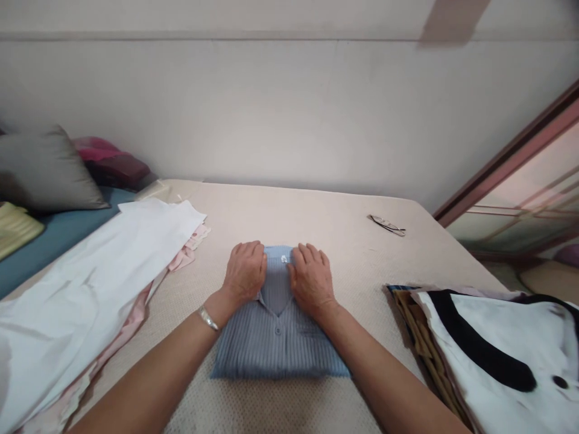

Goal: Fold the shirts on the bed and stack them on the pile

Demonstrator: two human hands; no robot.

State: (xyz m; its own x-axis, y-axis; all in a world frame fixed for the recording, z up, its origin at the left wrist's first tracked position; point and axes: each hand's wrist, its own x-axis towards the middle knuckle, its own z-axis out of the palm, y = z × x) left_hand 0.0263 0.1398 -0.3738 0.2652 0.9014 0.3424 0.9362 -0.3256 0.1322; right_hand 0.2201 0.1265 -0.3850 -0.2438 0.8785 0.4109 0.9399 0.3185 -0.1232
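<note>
Both hands palm-down on a folded blue striped shirt [278, 337], mid-bed, nearer the front edge. Left hand [245, 271] flat on the left side of the collar, fingers curled slightly over the far fold; silver bracelet [208, 318] on that wrist. Right hand [311, 278] mirrors it on the right collar side, fingers spread, pressing. Neither hand is clenched or gripping: open palms resting on cloth. Forearms come in from the front edge, converging at the collar; white tag [284, 259] visible between the hands.

Bed [344, 223] has a beige textured cover. Left edge: pile of white and pink garments [90, 289], apart from the shirt. Front-right corner: stack of folded clothes, white-and-black piece [497, 343] on top. Far-right: glasses [387, 225], well apart. Far-left corner: grey pillow [45, 172], dark red one [113, 160] behind.
</note>
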